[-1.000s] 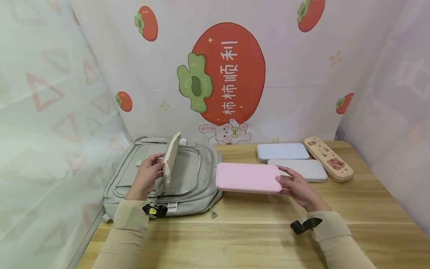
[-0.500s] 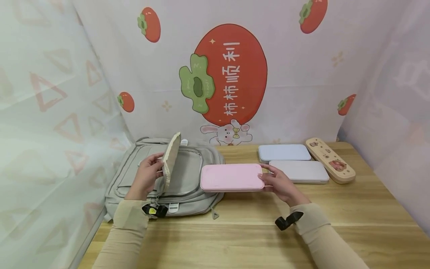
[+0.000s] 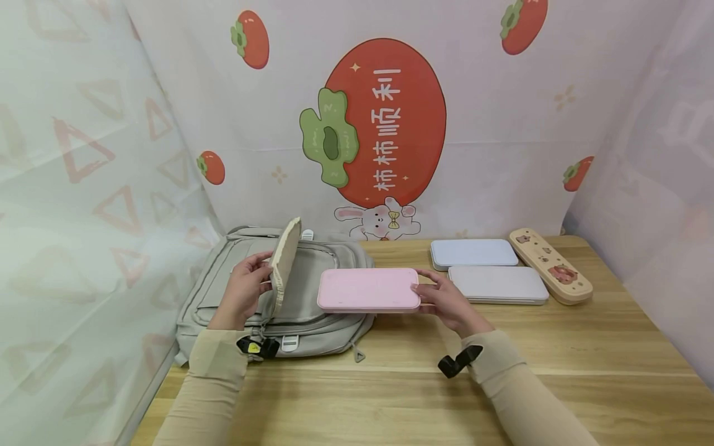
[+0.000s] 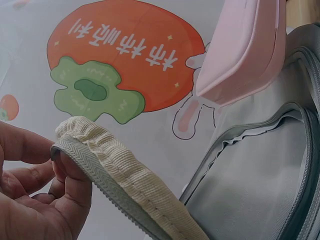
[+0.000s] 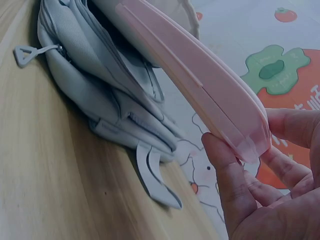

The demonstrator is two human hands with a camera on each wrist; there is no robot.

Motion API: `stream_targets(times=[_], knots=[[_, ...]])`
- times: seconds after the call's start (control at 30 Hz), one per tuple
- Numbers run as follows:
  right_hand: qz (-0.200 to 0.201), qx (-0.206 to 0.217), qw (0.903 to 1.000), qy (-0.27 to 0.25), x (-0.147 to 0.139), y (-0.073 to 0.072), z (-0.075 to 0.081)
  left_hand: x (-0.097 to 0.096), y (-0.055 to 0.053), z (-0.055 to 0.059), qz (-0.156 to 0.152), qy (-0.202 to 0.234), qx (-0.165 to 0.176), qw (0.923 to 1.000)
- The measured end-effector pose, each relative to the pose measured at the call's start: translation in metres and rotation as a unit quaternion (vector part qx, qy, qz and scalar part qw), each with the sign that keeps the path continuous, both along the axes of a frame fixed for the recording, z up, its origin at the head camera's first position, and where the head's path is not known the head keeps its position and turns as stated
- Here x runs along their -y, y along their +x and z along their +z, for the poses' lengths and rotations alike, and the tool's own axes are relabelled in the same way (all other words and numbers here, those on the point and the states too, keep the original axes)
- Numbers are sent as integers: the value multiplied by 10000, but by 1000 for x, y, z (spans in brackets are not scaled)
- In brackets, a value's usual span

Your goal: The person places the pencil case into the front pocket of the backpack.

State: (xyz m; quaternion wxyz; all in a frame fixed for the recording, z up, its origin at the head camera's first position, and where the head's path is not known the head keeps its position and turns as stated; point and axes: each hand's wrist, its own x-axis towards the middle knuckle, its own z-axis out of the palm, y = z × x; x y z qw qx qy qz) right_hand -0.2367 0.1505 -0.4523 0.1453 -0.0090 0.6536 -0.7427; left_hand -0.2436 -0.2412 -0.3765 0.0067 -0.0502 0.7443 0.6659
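A grey backpack (image 3: 217, 279) lies flat on the table at the left, its front pocket unzipped. My left hand (image 3: 245, 288) pinches the zippered edge of the pocket flap (image 3: 286, 260) and holds it up on end; the left wrist view shows the flap's cream seam binding (image 4: 130, 172). In my right hand (image 3: 449, 300) is a pink pencil case (image 3: 368, 289), gripped by its right end between thumb and fingers. The case (image 5: 200, 75) is held above the backpack, its left end over the opened pocket (image 4: 250, 185).
To the right on the wooden table (image 3: 357, 402) lie a light blue case (image 3: 474, 253), a white case (image 3: 496, 283) and a cream case with bear pictures (image 3: 549, 266). A printed cloth (image 3: 480, 155) hangs behind. A triangular zipper pull (image 3: 359, 354) hangs at the backpack's right side.
My right hand has carried the pink pencil case leftward, from beside the backpack to over its open pocket. The left hand still holds the flap up.
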Motion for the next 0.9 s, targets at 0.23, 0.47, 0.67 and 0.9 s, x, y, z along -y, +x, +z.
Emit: stream_targets(times=[0.23, 0.47, 0.67, 0.9], knots=[[-143, 113, 9998, -76, 17, -4, 2, 0, 0, -1, 59, 106, -17, 9999], [-186, 229, 9995, -90, 36, -10, 3, 2, 0, 1, 78, 97, -18, 9999], [-265, 322, 9991, -14, 54, -17, -1, 2, -1, 0, 110, 170, -29, 9998], [-311, 544, 9979, 132, 71, -18, -4, 0, 0, 0, 116, 134, -18, 9998]])
